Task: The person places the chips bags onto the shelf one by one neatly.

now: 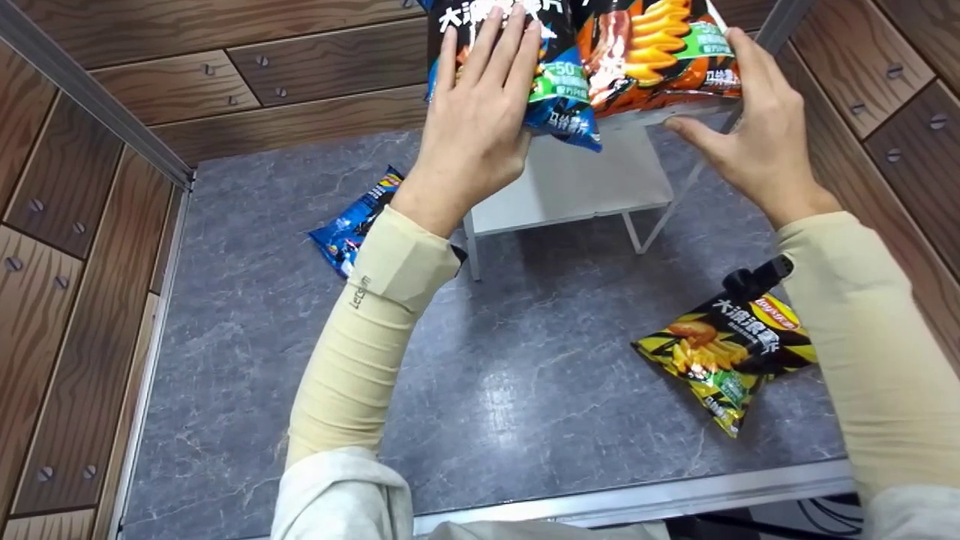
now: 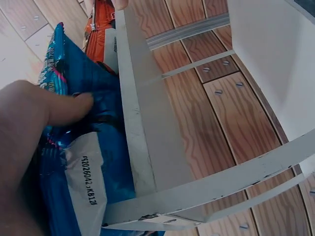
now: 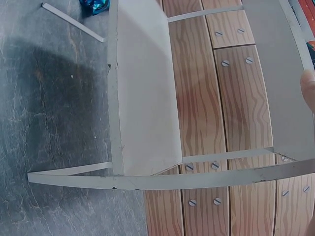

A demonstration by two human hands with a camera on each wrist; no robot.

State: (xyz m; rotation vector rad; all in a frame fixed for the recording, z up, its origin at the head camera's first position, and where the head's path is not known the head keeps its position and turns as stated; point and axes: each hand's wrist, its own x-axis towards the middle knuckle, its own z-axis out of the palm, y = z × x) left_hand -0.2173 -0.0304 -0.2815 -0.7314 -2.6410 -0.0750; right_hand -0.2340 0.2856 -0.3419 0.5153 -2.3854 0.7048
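Note:
On the upper tier of a white metal rack [image 1: 585, 176], a blue-and-black bag of potato chips [image 1: 566, 124] lies beside an orange bag of chips [image 1: 637, 49]. My left hand [image 1: 476, 127] rests on the blue-and-black bag with its fingers straight. Its thumb lies against the blue side of that bag in the left wrist view. At the orange bag's right edge is my right hand [image 1: 772, 135], fingers extended along the edge and thumb spread away below. Only a bit of the right hand [image 3: 308, 93] appears in the right wrist view.
A blue chip bag [image 1: 349, 229] lies on the grey marbled surface [image 1: 247, 360] left of the rack, partly behind the left forearm. A yellow-and-black chip bag [image 1: 727, 352] lies at the front right, near the right sleeve. Wood-patterned walls [image 1: 67, 247] surround the surface.

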